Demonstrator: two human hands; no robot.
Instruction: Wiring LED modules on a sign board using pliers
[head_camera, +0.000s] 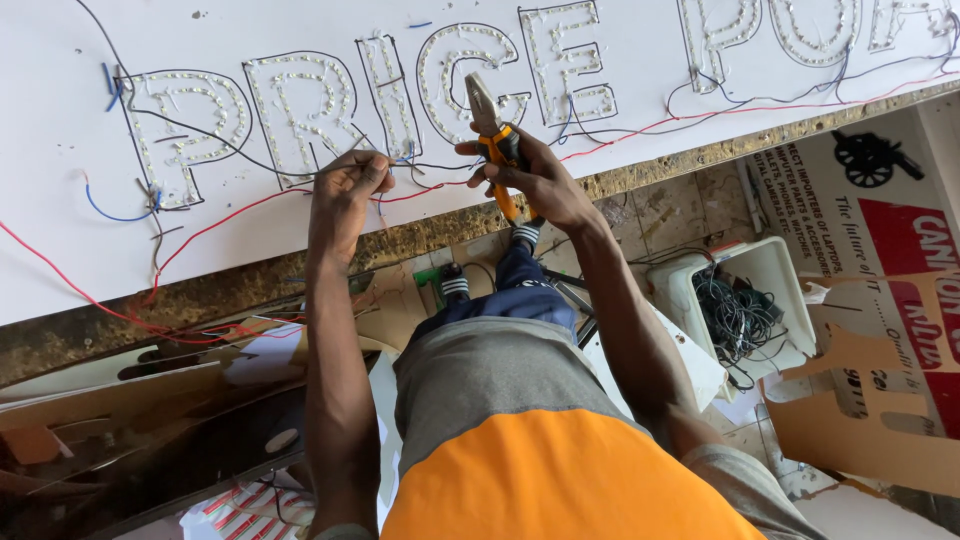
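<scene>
Pliers (492, 130) with orange handles sit in the right hand (535, 180), fingers wrapped closed round the handles, steel nose pointing far, up over the white sign board (60, 230). Plier jaws look shut, not biting anything. Left hand (345, 185) just left of it, fingers pinched closed on thin wire ends (395, 160) at the board's near edge, where black and red leads meet. Board lies on the counter (250, 285), rough worn edge showing near side. Big outlined letters (310, 105) filled with small LED dots run left to right across the board, black wire tracing each one. Red wire (215, 225) trails along the near edge, short blue wire (110, 213) at far left. Below right on the floor: white plastic bin (775, 275) holding tangled dark cables, cardboard sheet (870, 400) beside it. Person wears grey and orange shirt, blue trousers.
</scene>
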